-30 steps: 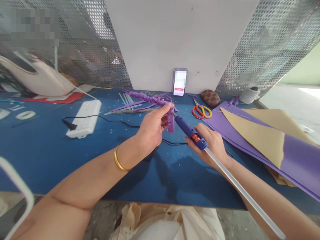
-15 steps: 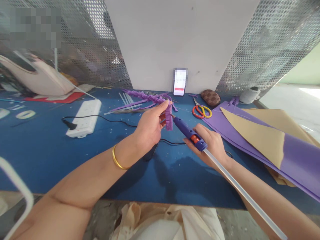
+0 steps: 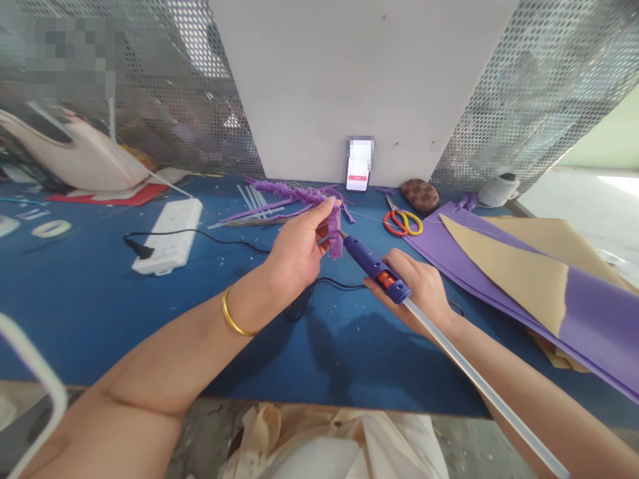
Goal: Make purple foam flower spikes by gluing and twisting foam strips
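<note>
Evidently light and limp, the purple strip (image 3: pixel 335 234) hangs from the left hand (image 3: pixel 295 251), its upper end pinched between thumb and fingers and its lower end dangling free over the desk (image 3: pixel 100 319). Its crinkled surface suggests thin, soft material that would crease or tear under a hard tug, so a gentle pinch near the top edge, well away from the nozzle, looks like the best hold.

The right hand (image 3: pixel 422 286) is wrapped around a blue glue gun (image 3: pixel 372 265), whose tip is right at the strip's side; whether they touch, I cannot tell. That tool should feel stiff and firm in the palm, though the long glue stick (image 3: pixel 479 372) jutting from its back probably makes it tail-heavy. It is best gripped by the handle, since the tip may be hot. Beyond the left hand lie more purple strips (image 3: pixel 284 191), and scissors (image 3: pixel 403 224) rest farther right.
</note>
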Motion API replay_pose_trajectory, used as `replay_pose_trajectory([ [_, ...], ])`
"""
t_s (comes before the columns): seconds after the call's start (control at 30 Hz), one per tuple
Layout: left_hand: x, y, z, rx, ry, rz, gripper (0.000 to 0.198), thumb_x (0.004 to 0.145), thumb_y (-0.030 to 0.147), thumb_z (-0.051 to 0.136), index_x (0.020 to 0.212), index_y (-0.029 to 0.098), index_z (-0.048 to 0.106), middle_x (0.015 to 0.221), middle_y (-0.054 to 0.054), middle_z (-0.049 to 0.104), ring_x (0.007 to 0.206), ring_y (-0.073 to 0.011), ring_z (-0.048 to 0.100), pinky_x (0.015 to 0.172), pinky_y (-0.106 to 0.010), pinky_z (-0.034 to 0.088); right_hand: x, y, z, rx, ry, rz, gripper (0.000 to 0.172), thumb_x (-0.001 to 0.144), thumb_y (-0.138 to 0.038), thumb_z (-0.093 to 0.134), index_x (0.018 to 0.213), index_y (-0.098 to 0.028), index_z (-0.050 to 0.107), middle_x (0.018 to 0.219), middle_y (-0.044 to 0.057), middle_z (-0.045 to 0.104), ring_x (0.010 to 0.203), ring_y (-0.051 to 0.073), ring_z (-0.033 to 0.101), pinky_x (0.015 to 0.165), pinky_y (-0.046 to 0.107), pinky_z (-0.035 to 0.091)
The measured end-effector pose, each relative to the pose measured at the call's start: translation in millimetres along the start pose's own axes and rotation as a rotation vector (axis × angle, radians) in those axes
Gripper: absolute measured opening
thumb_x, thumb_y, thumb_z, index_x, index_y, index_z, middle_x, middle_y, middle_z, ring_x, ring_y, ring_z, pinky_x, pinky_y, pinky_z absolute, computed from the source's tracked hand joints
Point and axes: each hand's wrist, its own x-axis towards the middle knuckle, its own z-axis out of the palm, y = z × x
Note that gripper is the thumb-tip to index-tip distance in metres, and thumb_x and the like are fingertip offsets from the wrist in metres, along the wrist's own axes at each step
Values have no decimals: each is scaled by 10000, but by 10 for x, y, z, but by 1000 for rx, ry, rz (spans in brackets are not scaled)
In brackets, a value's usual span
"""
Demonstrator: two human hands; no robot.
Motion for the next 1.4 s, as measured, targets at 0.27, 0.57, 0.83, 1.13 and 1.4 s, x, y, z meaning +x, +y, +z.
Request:
replay_pose_trajectory([
  [0.27,5,30,3,3,23,0,212,684,350,823,812,197,750,761,-12,687,592,-93,553,528,-210,468,-4,9,9,3,-2,-13,264,914,-427,527,789,-206,455,681,-15,512,536,116,424,488,249,247],
  [0.57,32,29,-28,-3,-2,11,239,698,394,813,818,196,755,734,-5,674,561,-82,535,511,-208,457,-17,0,19,5,-20,-11,255,911,-417,524,788,-207,447,684,-14,502,521,109,395,484,251,222],
  [0.83,40,11,-32,-3,18,27,214,692,375,820,799,202,754,706,-3,665,563,-81,539,498,-203,438,-10,-13,25,-39,-9,-48,221,916,-368,505,780,-203,452,676,-13,505,491,103,354,462,257,196],
  [1.13,50,10,-39,-22,22,4,184,697,335,815,804,203,746,706,13,659,574,-74,551,563,-196,464,-15,7,48,-54,-13,-12,206,921,-372,498,818,-194,489,712,3,542,500,110,400,463,261,193],
  [1.4,54,77,9,-69,102,-19,111,727,259,799,745,183,721,724,7,676,595,-76,569,535,-198,445,-13,117,114,-107,64,105,210,908,-398,496,896,-190,522,776,31,585,557,137,464,483,257,229],
])
